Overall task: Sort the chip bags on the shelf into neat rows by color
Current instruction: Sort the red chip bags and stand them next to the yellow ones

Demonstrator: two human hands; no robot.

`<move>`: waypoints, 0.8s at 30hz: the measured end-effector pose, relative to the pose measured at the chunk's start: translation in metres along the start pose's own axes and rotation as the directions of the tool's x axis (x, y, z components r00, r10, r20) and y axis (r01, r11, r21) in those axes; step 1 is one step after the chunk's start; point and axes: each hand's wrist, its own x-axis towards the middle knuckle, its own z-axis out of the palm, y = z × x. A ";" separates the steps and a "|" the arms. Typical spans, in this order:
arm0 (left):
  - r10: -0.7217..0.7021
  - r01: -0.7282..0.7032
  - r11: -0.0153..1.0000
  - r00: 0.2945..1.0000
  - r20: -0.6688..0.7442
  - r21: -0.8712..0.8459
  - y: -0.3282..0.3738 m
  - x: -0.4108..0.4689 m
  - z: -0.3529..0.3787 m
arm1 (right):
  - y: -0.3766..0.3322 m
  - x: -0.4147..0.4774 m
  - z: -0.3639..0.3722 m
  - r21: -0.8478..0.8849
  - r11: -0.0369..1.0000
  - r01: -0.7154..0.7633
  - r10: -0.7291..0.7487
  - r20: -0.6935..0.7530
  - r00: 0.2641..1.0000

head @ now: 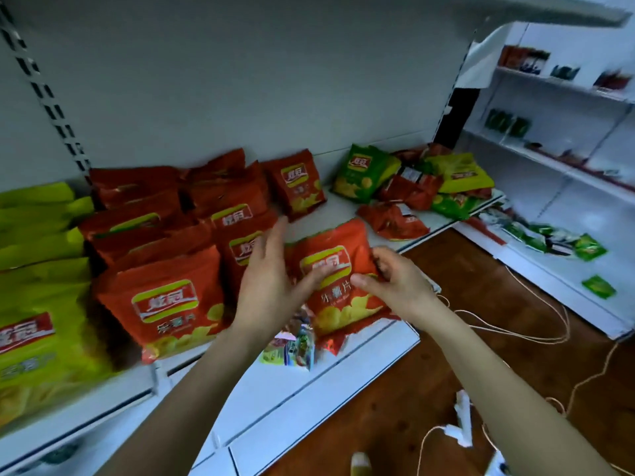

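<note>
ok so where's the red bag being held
Head view, just right of centre: the red bag stands at the front of the shelf, gripped by the right hand and touched by the left hand, right beside the rows of red bags.

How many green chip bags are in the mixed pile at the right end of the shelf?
3: an upright green bag near the back wall, a yellow-green bag on top at the right, a flat green bag at the shelf front edge. Red bags may hide more.
</note>
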 end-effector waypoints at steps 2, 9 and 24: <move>-0.068 0.067 0.997 0.996 -0.058 -0.025 -0.002 0.015 0.021 | 0.012 0.027 -0.015 0.111 0.994 0.014 -0.011 -0.028 1.000; -0.260 0.247 0.964 0.951 -0.167 -0.093 -0.006 0.073 0.079 | 0.036 0.129 -0.053 0.124 0.992 -0.019 -0.015 0.272 0.962; -0.334 0.220 0.739 0.940 0.064 0.637 -0.049 0.055 0.147 | 0.062 0.285 -0.008 0.008 0.998 -0.065 0.057 0.387 0.920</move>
